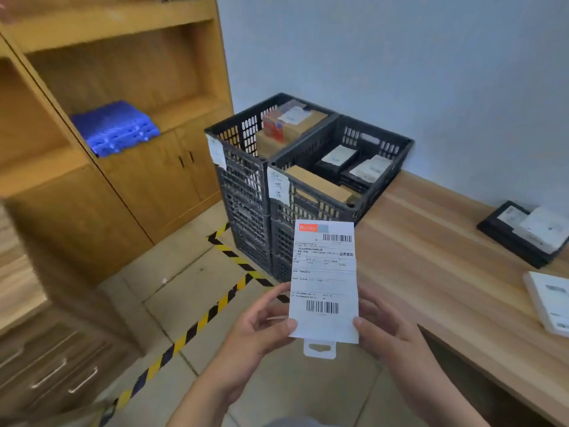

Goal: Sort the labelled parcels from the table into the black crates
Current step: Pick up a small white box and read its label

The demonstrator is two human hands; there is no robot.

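Pinching a white labelled parcel [324, 282] by its lower corners: left hand [261, 331] has its thumb on the front at the bottom-left edge with fingers curled behind, right hand [385, 328] has its thumb on the bottom-right corner, fingers behind. Parcel held upright in the air above the floor, label facing the camera, two barcodes and a red logo visible, hang tab sticking out at the bottom. Text too small to read.

Beyond it, two stacks of black crates [308, 192] side by side on the floor against the wall, just left of the table [431, 248]. Left top crate holds brown boxes, right one holds black and brown labelled parcels. Handwritten paper tags on the crate fronts.

On the table to the right: a black labelled parcel [520, 232] and a white one [551, 300], apart.

Yellow-black tape [197, 325] on the floor. Wooden cabinet on the left with a blue plastic item [115, 127] on a shelf.
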